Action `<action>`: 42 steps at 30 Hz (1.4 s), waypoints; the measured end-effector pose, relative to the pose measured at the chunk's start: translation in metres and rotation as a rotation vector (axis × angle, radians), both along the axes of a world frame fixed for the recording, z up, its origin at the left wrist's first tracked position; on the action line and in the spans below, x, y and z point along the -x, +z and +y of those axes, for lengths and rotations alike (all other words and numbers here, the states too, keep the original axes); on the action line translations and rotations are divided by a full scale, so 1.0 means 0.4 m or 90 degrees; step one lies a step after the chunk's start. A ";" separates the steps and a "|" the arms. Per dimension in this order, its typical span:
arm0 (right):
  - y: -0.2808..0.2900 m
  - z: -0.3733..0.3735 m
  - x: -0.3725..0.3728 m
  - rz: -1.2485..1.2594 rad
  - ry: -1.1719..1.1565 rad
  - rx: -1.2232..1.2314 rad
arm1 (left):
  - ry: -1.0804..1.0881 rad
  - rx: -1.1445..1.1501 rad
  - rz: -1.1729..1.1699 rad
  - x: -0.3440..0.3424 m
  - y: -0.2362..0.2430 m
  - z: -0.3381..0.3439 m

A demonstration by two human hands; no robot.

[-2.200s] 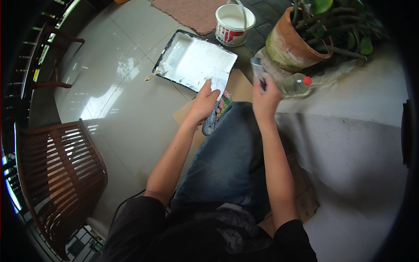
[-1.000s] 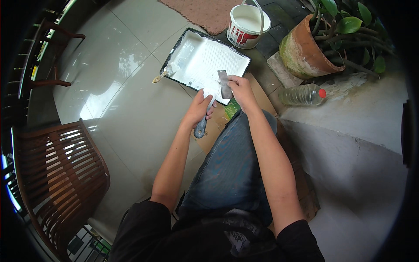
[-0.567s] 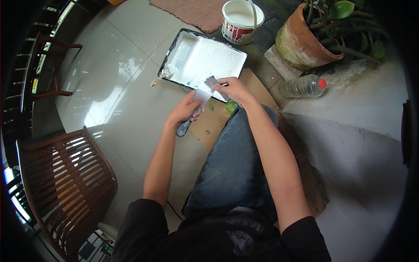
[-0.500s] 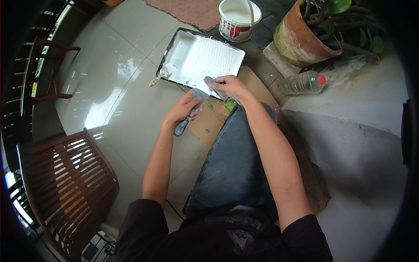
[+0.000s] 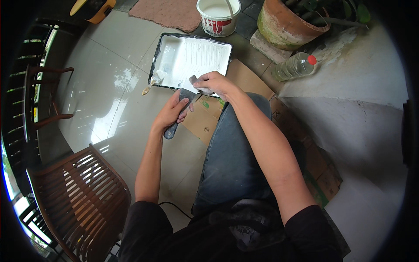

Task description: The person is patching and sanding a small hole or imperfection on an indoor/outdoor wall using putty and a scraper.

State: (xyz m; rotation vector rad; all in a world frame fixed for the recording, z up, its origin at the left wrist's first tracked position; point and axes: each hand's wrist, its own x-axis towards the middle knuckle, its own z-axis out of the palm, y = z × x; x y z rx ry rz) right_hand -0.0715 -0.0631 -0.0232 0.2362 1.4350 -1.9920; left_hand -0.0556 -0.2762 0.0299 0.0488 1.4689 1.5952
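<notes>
My left hand point(image 5: 171, 109) is closed round the dark handle of a wide putty knife point(image 5: 170, 131), its grey blade angled up toward the near edge of a black paint tray point(image 5: 205, 53) coated with white paint. In my right hand point(image 5: 216, 83) is a smaller grey metal blade point(image 5: 194, 81), pinched at or just over the wide knife's tip; whether they touch is hard to tell. A paintbrush point(image 5: 146, 88) with white-caked bristles rests on the tray's left corner. Cardboard point(image 5: 206, 124) lies beside my jeans-clad leg, partly under the tray.
Behind the tray are a white paint bucket point(image 5: 218, 24) and a pink mat point(image 5: 166, 13). At right are a terracotta plant pot point(image 5: 288, 24), a plastic bottle point(image 5: 290, 67) and a low wall point(image 5: 340, 122). Wooden chairs point(image 5: 76, 187) stand at left, a black cable point(image 5: 176, 208) near me.
My right hand has come inward with its blade onto the wide knife. Both hands have shifted left in view, and the wide blade, white with paint earlier, now looks mostly grey.
</notes>
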 end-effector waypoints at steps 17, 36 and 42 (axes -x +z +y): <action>0.024 0.006 0.006 0.134 -0.243 -0.208 | -0.020 0.121 0.141 0.047 0.008 0.030; 0.025 0.021 -0.007 0.108 -0.237 -0.082 | -0.063 0.628 0.841 -0.016 0.043 0.073; 0.028 0.010 -0.016 0.212 -0.164 -0.205 | -0.123 0.669 0.850 -0.037 0.058 0.110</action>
